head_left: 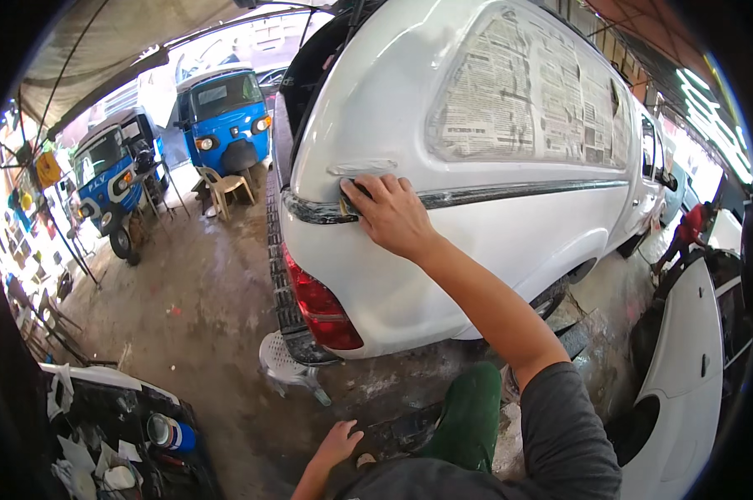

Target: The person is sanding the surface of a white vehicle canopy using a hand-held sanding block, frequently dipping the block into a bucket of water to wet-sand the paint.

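Observation:
My right hand (393, 218) reaches out to the rear corner of a white pickup canopy (368, 125). Its fingers press a small dark pad (361, 190) with a yellowish edge against the panel, mostly hidden under the fingertips. Just above the fingertips is a greyish smeared patch (361, 168). The hand lies over a dark trim strip (493, 193) streaked with white residue. Below it shows the red tail light (320, 304). My left hand (337, 443) hangs low, away from the vehicle, with thumb and fingers apart and nothing in it.
Newspaper (535, 92) masks the canopy's side window. A white plastic stool (286, 360) stands under the rear bumper. At lower left, a cluttered surface holds a can (167, 432). Blue three-wheelers (226, 125) and a beige chair (224, 190) stand behind. A person in red (693, 225) is far right.

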`<state>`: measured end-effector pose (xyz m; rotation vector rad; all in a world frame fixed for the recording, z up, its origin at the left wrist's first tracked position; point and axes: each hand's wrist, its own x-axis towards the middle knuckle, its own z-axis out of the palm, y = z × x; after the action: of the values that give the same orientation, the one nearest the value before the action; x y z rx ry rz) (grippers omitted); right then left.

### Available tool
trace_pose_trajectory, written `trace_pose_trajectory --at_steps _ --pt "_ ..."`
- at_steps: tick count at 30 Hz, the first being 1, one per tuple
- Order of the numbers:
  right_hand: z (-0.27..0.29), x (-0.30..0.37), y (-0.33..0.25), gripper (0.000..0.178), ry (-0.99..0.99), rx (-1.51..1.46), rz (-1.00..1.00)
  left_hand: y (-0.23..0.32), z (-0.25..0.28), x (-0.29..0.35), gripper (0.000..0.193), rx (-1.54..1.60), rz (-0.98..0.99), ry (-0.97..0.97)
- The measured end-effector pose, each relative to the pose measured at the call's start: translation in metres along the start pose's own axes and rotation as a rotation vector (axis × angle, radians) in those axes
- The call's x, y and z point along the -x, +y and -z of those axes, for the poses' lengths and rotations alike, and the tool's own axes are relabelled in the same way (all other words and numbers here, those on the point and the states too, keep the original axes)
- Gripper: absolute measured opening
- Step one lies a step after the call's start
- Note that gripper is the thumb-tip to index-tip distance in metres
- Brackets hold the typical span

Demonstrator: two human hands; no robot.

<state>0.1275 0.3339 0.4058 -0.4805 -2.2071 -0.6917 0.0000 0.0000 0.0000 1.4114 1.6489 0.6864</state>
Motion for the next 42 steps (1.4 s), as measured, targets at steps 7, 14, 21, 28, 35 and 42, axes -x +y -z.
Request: trace_pose_trajectory --at_steps 7,14,21,28,35,42 --pt "-0.005 -0.011 0.004 0.064 -0.024 -0.039 0.028 -0.007 0.021 0.016 0.055 -0.022 0.037 0.023" --pt "-0.011 -0.013 0.004 0.059 0.01 -0.013 0.035 -0.003 0.022 0.008 0.053 -0.006 -0.018 0.055" --pt "-0.006 0.005 0.023 0.066 0.006 0.009 0.07 -0.006 0.017 0.007 0.053 -0.016 0.001 0.051" --pt "-0.008 -0.011 0.017 0.059 0.034 0.022 0.106 0.01 0.026 -0.002 0.054 0.011 0.011 -0.016" --pt "0.025 0.031 0.092 0.054 -0.113 0.212 0.163 -0.016 0.032 0.011 0.054 -0.02 0.11 0.028" --pt "0.009 0.002 0.052 0.049 -0.093 0.172 0.292 -0.002 0.032 -0.002 0.052 -0.006 0.029 0.007"
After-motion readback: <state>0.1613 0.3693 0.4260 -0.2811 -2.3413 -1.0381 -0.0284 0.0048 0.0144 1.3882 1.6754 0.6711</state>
